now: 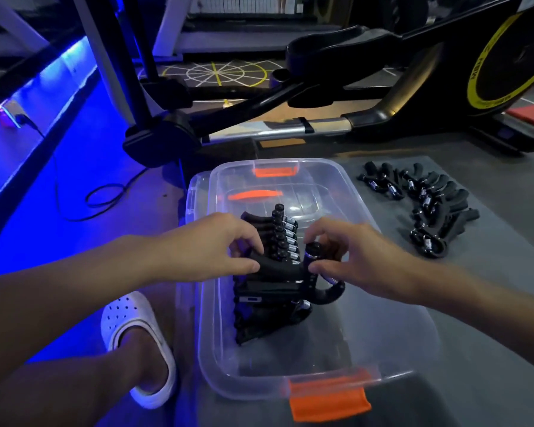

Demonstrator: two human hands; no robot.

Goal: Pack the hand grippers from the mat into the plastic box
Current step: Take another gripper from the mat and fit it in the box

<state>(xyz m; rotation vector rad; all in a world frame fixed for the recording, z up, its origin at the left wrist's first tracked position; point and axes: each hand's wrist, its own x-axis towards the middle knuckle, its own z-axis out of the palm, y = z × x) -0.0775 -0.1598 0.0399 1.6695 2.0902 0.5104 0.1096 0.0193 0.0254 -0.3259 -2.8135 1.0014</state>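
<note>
A black hand gripper (278, 271) is being held inside the plastic box (216, 365), on top of the row of packed grippers (285, 234) that is being kept standing toward the box's left wall. The handle of the gripper is being pinched by the left hand (216, 248), with the thumb underneath and the curled fingers on top. The knob end is being clamped by the right hand (352, 260), with thumb and bent fingers closed around it. Both hands are being kept over the middle of the box.

Just right of the box, loose grippers (429, 204) are being left in a heap on the grey mat (490, 272), well apart from the hands. An orange latch (329, 399) is being shown at the box's near end. Left of the box, a white clog (130, 322) is being worn on one foot. Beyond the box's far end, an exercise machine (444, 87) is being shown on the floor.
</note>
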